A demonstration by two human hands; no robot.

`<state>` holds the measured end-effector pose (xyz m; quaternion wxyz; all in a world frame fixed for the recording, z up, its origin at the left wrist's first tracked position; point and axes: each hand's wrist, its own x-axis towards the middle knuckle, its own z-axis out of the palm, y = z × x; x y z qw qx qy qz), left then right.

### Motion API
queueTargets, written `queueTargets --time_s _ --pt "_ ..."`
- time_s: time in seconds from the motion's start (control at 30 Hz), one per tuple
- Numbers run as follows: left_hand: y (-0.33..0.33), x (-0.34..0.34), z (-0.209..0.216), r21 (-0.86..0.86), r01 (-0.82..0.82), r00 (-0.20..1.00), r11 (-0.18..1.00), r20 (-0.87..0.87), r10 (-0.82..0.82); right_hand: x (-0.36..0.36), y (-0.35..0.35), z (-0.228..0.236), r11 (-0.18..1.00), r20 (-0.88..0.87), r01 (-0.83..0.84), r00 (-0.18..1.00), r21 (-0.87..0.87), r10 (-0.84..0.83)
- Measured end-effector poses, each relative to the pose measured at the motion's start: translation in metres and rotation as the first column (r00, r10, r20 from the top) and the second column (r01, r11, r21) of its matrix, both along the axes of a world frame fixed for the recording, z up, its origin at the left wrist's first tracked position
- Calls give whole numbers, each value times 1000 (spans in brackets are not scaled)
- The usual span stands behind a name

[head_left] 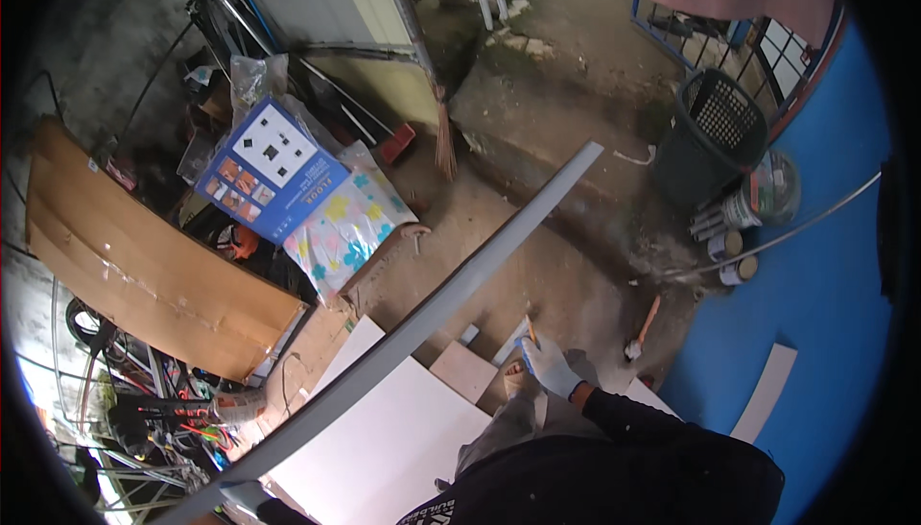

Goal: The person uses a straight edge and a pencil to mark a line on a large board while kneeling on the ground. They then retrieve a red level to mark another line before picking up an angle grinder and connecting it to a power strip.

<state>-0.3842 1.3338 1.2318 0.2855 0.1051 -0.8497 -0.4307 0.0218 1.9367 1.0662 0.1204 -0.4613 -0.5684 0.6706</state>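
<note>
My left hand (247, 494), in a light glove, is closed on the lower end of a long grey strip (441, 290). The strip runs diagonally up and to the right, with its far end raised over the floor. Between the fingers of my gloved right hand (556, 369) is a thin orange pencil (532, 333), pointing away from me. Large white panels (384, 439) lie below the strip. Beside my foot are a small beige tile-like piece (463, 371) and a short grey strip (510, 341).
A bent brown board (144, 256) leans at the left, above tangled cables and tools. Behind it stand a blue printed box (273, 170) and a flowered package (350, 223). To the right are a dark basket (705, 141), several cans (737, 256) and a hammer (643, 328).
</note>
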Motion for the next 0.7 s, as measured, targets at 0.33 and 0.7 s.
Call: queueTargets --time_s 0.33,0.7 --pt "268 53 -146 793 -29 999 608 -1 50 -136 206 50 943 -349 -66 935 -325 -55" --pt "713 102 -83 919 144 949 366 -23 -314 -269 418 126 847 -501 -214 863 -487 -70"
